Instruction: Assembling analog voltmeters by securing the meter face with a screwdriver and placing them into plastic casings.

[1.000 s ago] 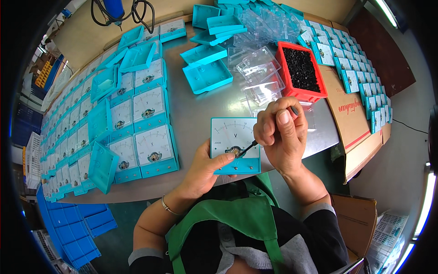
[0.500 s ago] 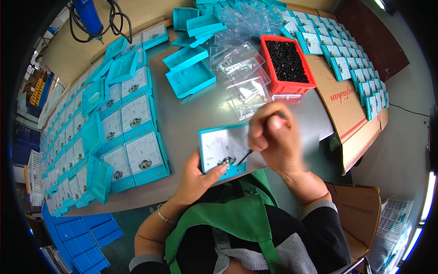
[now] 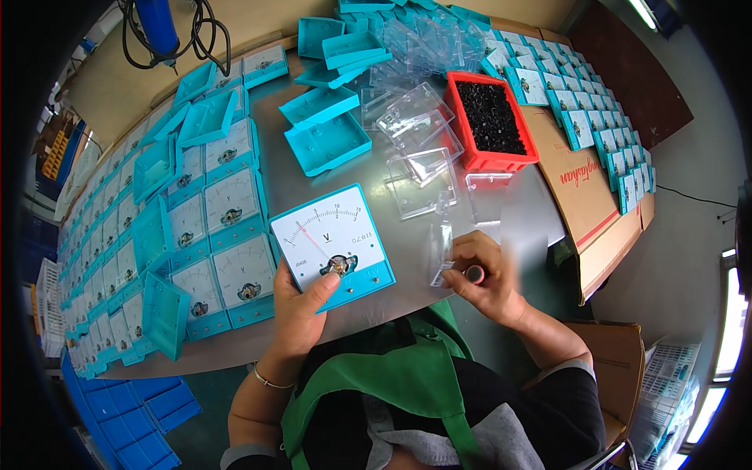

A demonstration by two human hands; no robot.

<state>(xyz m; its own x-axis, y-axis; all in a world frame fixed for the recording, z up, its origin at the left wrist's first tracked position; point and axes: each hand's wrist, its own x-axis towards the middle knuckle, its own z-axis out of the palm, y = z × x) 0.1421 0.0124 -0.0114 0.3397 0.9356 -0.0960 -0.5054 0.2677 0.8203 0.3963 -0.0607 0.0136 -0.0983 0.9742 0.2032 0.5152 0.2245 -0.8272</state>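
Now my left hand [image 3: 300,304] grips the meter [image 3: 362,235], needle [image 3: 316,242] fitted, and my right hand [image 3: 493,286] the clear cover [image 3: 440,241], not mounted yet.

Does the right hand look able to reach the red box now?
Probably yes: the red box stands ahead of the right hand, with only a loose clear cover between. That hand holds another clear cover and a tool, so grasping may be awkward.
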